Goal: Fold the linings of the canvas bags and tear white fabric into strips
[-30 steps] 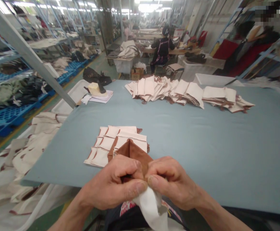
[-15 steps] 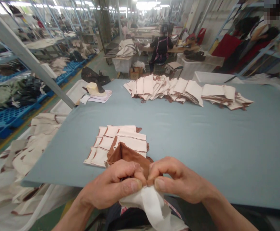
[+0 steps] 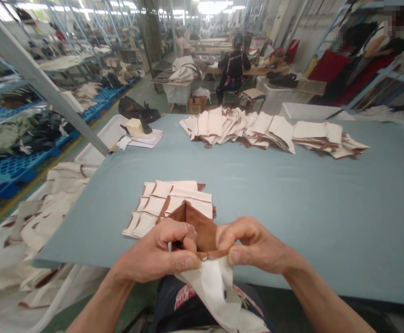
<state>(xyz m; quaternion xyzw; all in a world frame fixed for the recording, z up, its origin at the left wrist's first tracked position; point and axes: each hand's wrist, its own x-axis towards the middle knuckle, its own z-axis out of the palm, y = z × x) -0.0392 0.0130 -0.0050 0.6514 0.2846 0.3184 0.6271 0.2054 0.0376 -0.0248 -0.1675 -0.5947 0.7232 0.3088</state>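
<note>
A cream fabric bag [image 3: 216,276] with a brown lining [image 3: 203,226] is held at the table's front edge, its mouth spread open. My left hand [image 3: 162,249] pinches the brown rim on the left between thumb and fingers. On the right of the same rim, my right hand [image 3: 253,245] has a matching pinch. A short stretch of brown edge with a small shiny spot shows between my thumbs. White cloth hangs below it toward my lap. Just beyond my left hand lie overlapping flat cream pieces with brown edges [image 3: 153,203].
Heaped cream pieces [image 3: 236,127] line the table's [image 3: 292,199] far side. A yellowish block [image 3: 138,128] rests on papers at the far left corner. Left stands a white bin [image 3: 54,300] of cream cloth, beside a slanted metal post [image 3: 45,78]. A person [image 3: 234,67] sits farther back.
My hands have moved apart along the brown rim, baring more of the edge between the thumbs. They are slightly higher, and the bag's brown inside shows wider.
</note>
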